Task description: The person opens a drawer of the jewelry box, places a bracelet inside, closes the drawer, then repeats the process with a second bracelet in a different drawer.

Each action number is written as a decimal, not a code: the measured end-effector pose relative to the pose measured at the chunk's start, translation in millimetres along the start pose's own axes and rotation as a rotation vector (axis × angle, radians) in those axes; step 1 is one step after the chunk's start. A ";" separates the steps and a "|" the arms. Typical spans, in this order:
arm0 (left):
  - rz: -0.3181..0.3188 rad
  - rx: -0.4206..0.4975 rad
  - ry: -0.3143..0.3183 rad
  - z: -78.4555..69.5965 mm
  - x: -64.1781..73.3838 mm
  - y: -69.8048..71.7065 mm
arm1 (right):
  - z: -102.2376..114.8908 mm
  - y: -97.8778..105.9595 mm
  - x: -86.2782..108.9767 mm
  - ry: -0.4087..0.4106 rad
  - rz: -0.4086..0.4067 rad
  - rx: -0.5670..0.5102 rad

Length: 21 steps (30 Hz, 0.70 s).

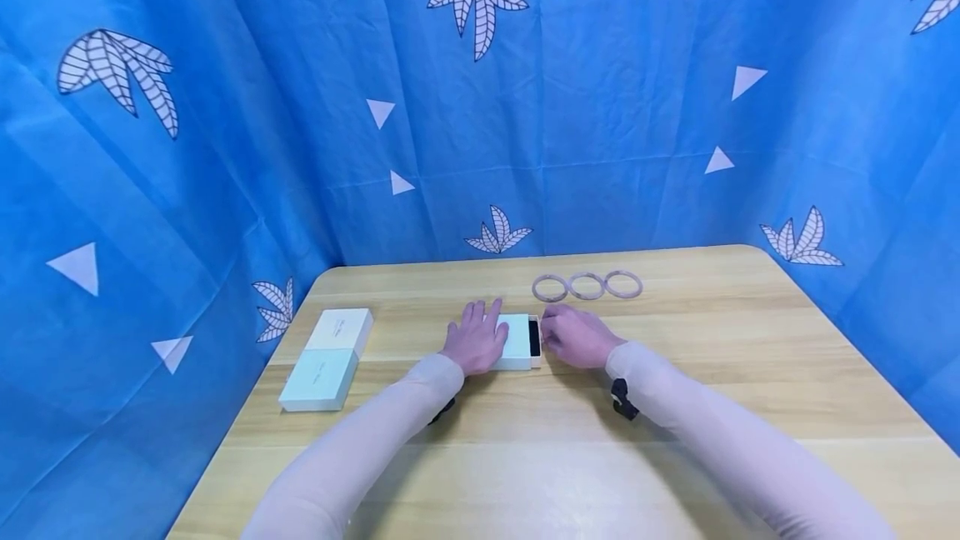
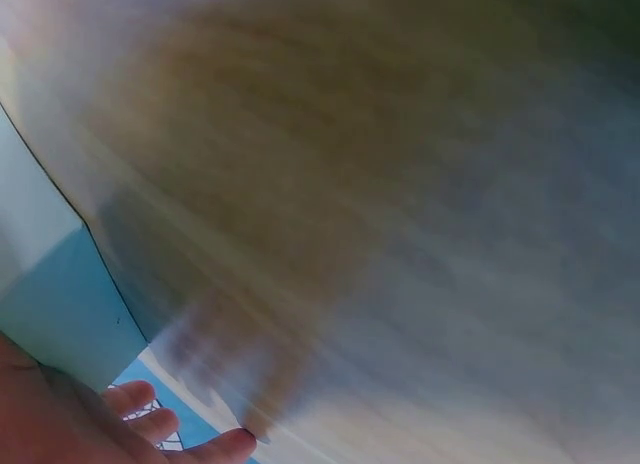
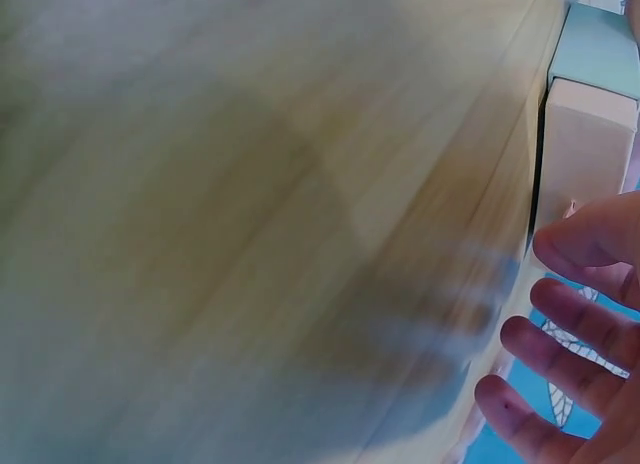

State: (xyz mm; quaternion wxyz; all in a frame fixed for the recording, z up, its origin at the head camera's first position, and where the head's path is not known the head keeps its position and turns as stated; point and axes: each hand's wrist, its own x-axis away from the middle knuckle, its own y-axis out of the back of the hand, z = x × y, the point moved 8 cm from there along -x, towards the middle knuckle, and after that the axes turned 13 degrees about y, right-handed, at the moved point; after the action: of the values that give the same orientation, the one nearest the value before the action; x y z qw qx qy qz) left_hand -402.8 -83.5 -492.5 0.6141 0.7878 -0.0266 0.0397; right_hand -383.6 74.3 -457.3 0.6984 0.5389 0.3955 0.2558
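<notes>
A mint drawer box [image 1: 516, 344] lies at the middle of the table, its pale inner drawer [image 3: 585, 149] partly out on the right with a dark inside showing. My left hand [image 1: 474, 340] rests on the box's left part, fingers extended and spread. At the drawer's right end, my right hand [image 1: 577, 336] has thumb and forefinger pinched at a small pinkish pull tab [image 3: 572, 209]. The other fingers [image 3: 560, 354] of that hand are loosely bent and apart from the box.
Three thin pale rings [image 1: 587, 286] lie side by side behind the box. To the left are a white box [image 1: 341, 327] and a mint box [image 1: 318, 382], end to end. A blue curtain [image 1: 585, 123] hangs behind the wooden table [image 1: 525, 457].
</notes>
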 end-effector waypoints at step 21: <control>0.001 -0.002 0.008 -0.6 -0.2 1.2 | -16.2 2.9 19.3 -0.055 0.024 -0.009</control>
State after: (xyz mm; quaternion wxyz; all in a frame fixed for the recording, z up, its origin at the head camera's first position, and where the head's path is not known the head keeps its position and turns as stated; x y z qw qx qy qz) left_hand -403.1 -83.1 -491.2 0.6149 0.7870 -0.0248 0.0430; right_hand -386.1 99.2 -461.6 0.7084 0.5473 0.3685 0.2508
